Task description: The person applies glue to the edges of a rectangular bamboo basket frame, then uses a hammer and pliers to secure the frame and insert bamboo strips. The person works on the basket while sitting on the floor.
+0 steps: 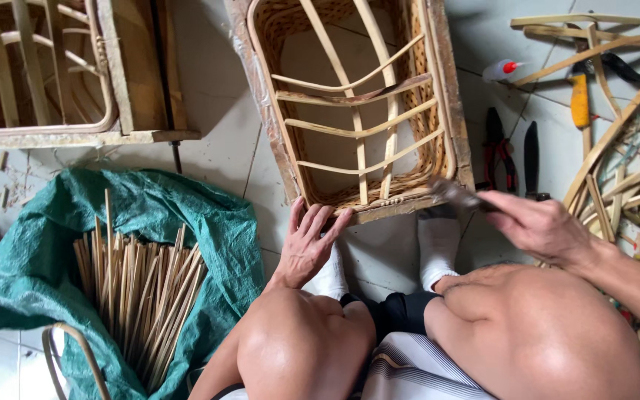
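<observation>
Against the pale woven rattan frame [357, 111], left hand [309, 244] spread flat, right hand [538, 226] pinching a dark tool [453, 194].

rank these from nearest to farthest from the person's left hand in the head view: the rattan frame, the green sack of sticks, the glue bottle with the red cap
1. Rattan frame: the left hand rests on its near bottom edge.
2. Green sack of sticks: on the floor, left of that hand in the picture.
3. Glue bottle with the red cap: far up and right, beyond the frame.

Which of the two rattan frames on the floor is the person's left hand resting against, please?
The left hand rests on the near edge of the middle frame, directly before the knees; the other frame lies apart at upper left.
</observation>
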